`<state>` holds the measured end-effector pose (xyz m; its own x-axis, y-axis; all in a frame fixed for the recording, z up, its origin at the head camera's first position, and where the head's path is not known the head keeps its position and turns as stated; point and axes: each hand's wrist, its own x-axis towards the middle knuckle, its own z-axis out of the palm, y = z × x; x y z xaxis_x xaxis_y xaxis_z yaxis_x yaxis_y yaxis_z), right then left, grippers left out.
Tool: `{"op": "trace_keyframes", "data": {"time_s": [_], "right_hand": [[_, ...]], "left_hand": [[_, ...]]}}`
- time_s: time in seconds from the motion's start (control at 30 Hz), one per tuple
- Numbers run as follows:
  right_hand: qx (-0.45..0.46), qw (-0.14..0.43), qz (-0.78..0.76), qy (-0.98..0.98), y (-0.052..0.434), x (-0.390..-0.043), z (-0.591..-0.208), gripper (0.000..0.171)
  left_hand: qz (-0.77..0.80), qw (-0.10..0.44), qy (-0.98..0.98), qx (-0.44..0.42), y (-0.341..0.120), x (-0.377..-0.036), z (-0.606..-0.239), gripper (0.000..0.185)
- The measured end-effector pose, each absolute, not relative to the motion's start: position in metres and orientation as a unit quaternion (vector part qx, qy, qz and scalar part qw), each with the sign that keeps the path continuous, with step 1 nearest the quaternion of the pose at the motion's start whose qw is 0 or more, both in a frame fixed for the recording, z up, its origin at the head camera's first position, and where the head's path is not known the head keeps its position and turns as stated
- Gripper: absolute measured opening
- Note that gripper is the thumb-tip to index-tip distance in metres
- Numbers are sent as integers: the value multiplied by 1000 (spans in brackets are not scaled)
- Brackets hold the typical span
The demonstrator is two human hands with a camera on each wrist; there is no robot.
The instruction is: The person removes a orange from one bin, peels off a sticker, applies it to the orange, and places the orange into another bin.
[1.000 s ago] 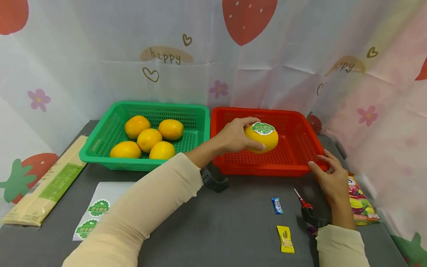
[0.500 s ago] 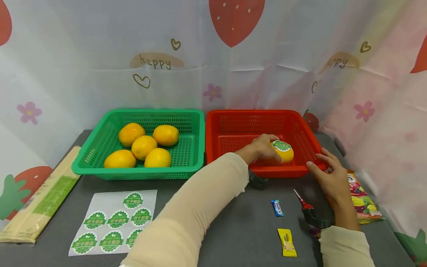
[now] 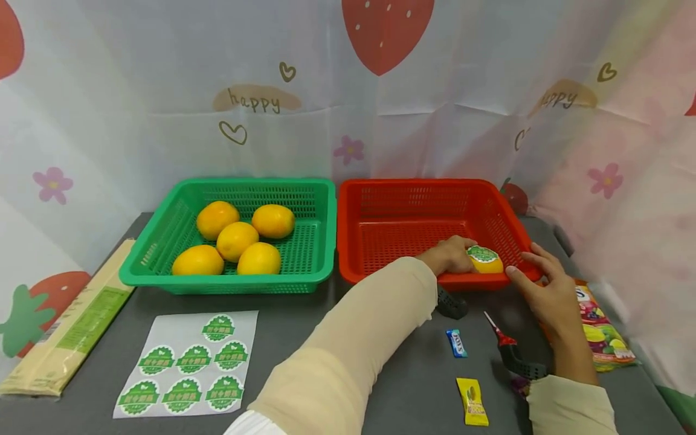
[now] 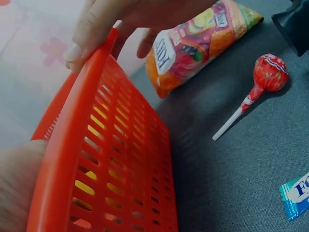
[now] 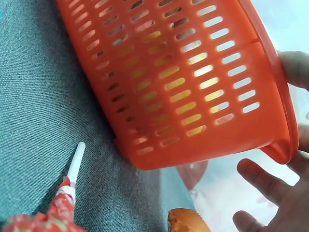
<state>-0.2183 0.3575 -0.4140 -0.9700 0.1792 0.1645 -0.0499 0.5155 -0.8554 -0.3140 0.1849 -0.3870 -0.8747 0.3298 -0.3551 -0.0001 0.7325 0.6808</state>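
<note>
My left hand (image 3: pixel 454 255) reaches down into the front right corner of the red basket (image 3: pixel 402 185) and holds a yellow-orange mango (image 3: pixel 486 260). A green and white round sticker is on the mango's top. In the left wrist view the mango shows as yellow through the slots in the basket's wall. My right hand (image 3: pixel 551 296) grips the basket's front right corner, with the thumb and index finger at the rim (image 5: pixel 282 92) and the other fingers spread off it. To the left, the green basket (image 3: pixel 261 279) holds several mangoes (image 3: pixel 260 258) without stickers.
A sheet of green stickers (image 3: pixel 250 320) lies at front left, beside a long beige package (image 3: pixel 81 326). Near my right arm are a lollipop (image 4: pixel 270 72), a blue candy (image 3: pixel 456 343), a yellow candy (image 3: pixel 472 400) and a colourful candy bag (image 3: pixel 600 332). A printed curtain hangs behind.
My left hand has carried the stickered mango right and down from above the red basket into its front right corner. My right hand stays at the rim. The sticker sheet is now fully uncovered.
</note>
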Motion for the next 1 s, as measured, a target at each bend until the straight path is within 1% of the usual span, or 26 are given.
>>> {"op": "trace_keyframes", "data": {"time_s": [0.17, 0.37, 0.5, 0.6, 0.73, 0.9, 1.0], "right_hand": [[-40, 117, 490, -863, 356, -220, -411, 60], [-30, 119, 500, -857, 357, -219, -410, 62], [-29, 118, 492, -862, 356, -217, -412, 62], [-26, 115, 485, -867, 355, -217, -414, 62], [-24, 112, 475, -873, 357, -218, -412, 62], [-29, 108, 475, -873, 356, -216, -413, 62], [-29, 107, 479, -871, 356, -216, -414, 62]], "left_hand": [[384, 246, 883, 106, 183, -318, -387, 63], [424, 265, 860, 104, 182, -321, -386, 54], [402, 258, 871, 114, 182, -318, -387, 50], [358, 224, 897, 132, 177, -314, -380, 53], [355, 157, 906, 168, 161, -308, -354, 63], [413, 94, 881, 211, 115, -295, -317, 66], [440, 72, 868, 217, 79, -283, -300, 66]]}}
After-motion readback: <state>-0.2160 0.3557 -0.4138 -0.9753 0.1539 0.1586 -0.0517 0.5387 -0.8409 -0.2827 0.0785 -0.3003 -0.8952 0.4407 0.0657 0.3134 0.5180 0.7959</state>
